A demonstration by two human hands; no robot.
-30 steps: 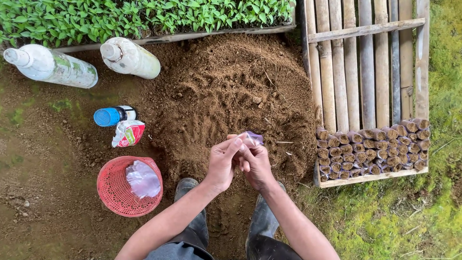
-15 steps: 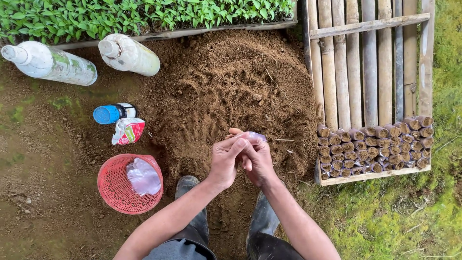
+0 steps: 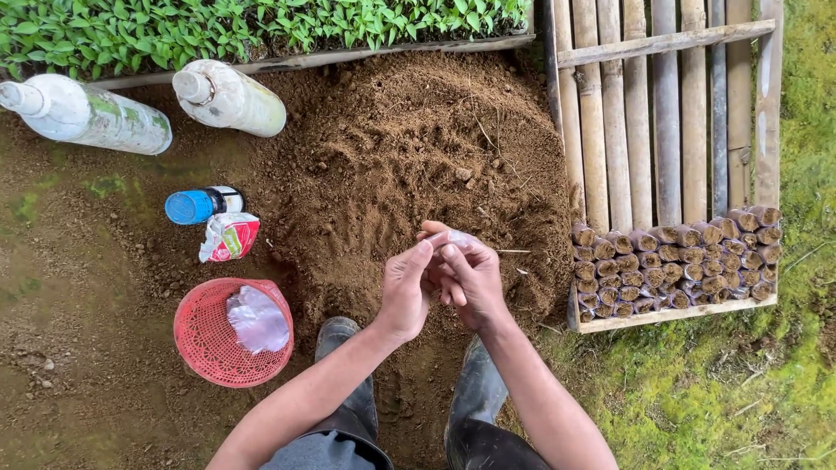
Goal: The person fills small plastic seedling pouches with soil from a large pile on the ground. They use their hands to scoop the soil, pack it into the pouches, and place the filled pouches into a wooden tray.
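Note:
My left hand [image 3: 406, 291] and my right hand [image 3: 470, 280] meet over the near edge of a brown soil pile [image 3: 409, 157]. Together they pinch a small clear plastic bag [image 3: 455, 238] at the fingertips. The bag is mostly hidden by my fingers, and I cannot tell what is inside it. My two dark rubber boots [image 3: 475, 392] stand on the ground just below the hands.
A bamboo tray [image 3: 666, 113] to the right holds rows of soil-filled bags [image 3: 675, 261] at its near end. A red mesh basket [image 3: 202, 335] with clear plastic bags sits at left. Two white bottles [image 3: 231, 97], a blue-capped bottle [image 3: 202, 205] and a seedling bed [image 3: 244, 26] lie beyond.
My hands have shifted slightly, fingers working the small bag; it now sits a bit lower between my fingertips. Everything else stays in place.

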